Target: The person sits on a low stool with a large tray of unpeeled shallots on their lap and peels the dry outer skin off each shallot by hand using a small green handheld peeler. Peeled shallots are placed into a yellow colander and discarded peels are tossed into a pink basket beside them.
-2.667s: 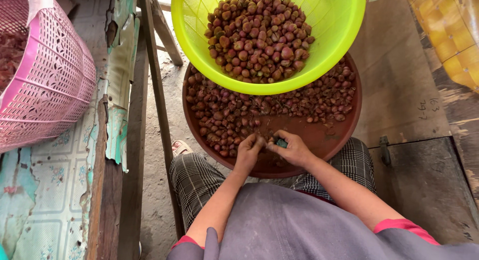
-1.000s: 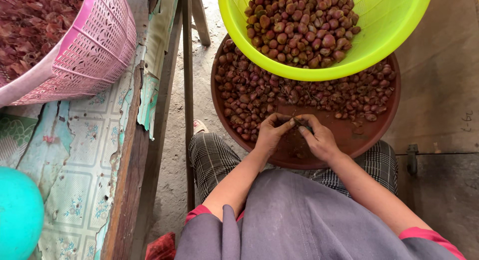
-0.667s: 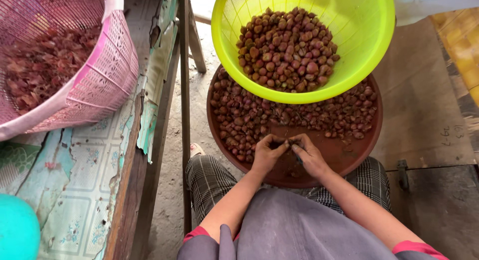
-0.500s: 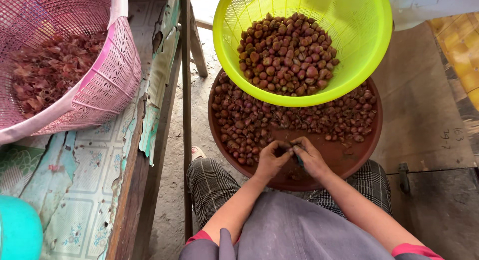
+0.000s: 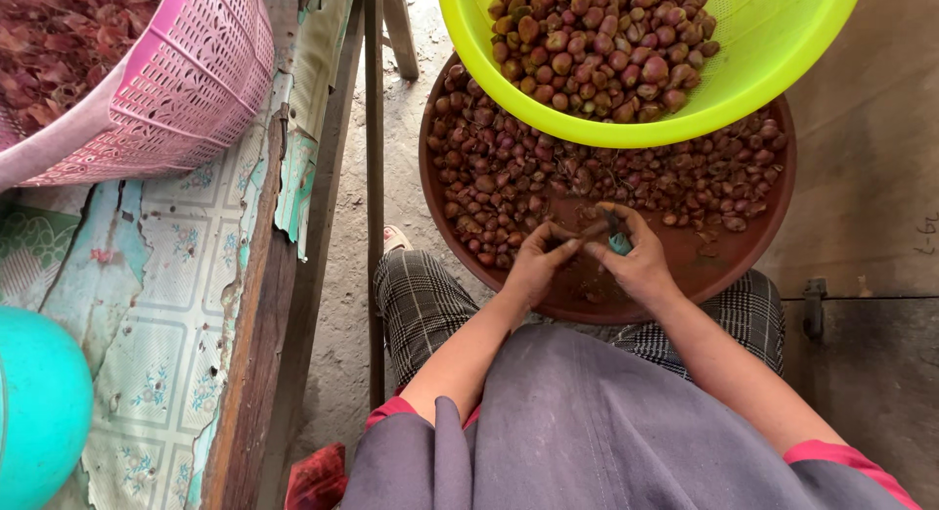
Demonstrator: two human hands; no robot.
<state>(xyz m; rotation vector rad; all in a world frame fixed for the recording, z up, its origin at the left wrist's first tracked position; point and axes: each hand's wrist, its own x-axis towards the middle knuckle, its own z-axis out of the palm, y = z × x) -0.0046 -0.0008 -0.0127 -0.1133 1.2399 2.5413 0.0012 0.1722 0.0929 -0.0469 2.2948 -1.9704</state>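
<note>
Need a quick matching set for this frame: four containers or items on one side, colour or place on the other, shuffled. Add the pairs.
Things:
1. slotted basket
2. upper bowl of shallots
3. round tray
4. small tool in the right hand

Descriptions:
A. yellow-green, overlapping the tray's far edge
B. teal handle, beside the left hand
C. pink, on the bench at left
D. brown, on the person's lap

Pairs: 1-C, 2-A, 3-D, 4-B

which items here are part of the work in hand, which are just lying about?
In use: left hand, right hand, small teal-handled tool, round brown tray of shallots, yellow-green plastic basin.
Lying about: pink plastic basket, teal round object.
</note>
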